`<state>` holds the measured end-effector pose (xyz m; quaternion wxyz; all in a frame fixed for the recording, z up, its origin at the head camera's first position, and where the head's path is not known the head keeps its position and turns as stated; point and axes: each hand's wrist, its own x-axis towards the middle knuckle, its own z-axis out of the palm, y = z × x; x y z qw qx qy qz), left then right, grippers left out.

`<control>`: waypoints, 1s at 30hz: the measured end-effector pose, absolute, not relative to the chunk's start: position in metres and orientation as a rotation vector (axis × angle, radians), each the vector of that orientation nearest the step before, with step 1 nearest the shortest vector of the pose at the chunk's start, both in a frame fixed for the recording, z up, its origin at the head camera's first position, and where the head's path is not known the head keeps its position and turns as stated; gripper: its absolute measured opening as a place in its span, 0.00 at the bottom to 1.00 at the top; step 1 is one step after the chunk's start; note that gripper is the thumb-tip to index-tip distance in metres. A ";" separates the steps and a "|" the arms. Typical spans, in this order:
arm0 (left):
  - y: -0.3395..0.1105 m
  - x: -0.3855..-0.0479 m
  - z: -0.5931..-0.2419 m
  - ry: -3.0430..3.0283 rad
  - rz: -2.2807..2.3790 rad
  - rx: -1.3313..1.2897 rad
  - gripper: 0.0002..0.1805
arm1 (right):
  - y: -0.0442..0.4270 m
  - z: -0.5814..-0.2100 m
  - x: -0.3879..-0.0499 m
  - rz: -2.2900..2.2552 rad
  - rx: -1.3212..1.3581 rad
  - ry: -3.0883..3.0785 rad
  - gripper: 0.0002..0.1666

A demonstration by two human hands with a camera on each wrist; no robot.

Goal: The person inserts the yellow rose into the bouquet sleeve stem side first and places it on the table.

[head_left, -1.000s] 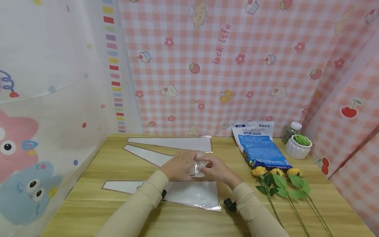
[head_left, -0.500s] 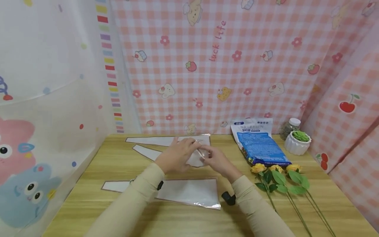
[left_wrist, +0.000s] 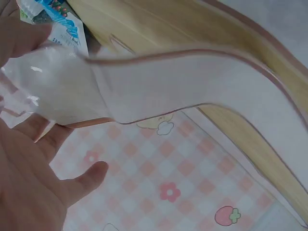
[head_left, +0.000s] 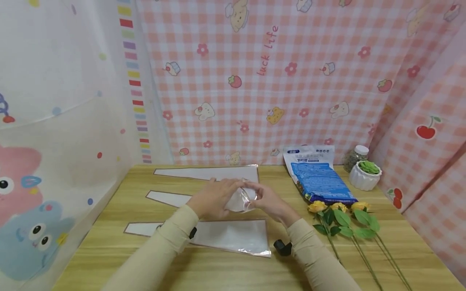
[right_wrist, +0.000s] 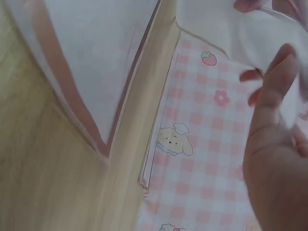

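Head view. A wood-grain tabletop (head_left: 109, 250) is enclosed by fabric: a pale cloth (head_left: 91, 133) with cartoon figures on the left, a pink-and-white checked cloth (head_left: 233, 133) on the far side, and a cherry-printed cloth (head_left: 437, 169) on the right. A column of coloured blocks (head_left: 134, 83) runs down near the join of the left and far cloths. Three tapered white wrappers with brown borders are arranged from near to far, narrow ends to the left. The far wrapper (head_left: 225, 173) and near wrapper (head_left: 233, 236) lie on the tabletop; the middle wrapper (head_left: 237, 202) is held at its wide right end in the narrow grip of both the left hand (head_left: 214, 198) and right hand (head_left: 270, 202). Farther right are a blue-and-white bag (head_left: 320, 178), a white-lidded jar (head_left: 351, 161) and a white pot (head_left: 365, 178) with a green succulent (head_left: 368, 167); nearer lie three yellow roses (head_left: 339, 207). Legible writing: "luck life", in red on the checked cloth. The bag's print is too small to read.

Left wrist view. The middle wrapper curves away from the left hand, whose little finger stands free. The bag's lettering is blurred.

Right wrist view. The right hand pinches the middle wrapper; a printed puppy and strawberry show on the checked cloth.
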<state>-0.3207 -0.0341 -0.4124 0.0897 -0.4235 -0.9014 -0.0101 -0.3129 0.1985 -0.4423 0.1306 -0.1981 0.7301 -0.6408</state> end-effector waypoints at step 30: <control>-0.053 -0.334 -0.419 -2.825 -0.092 -1.244 0.51 | 0.382 -0.398 -0.231 -1.465 -0.035 2.509 0.30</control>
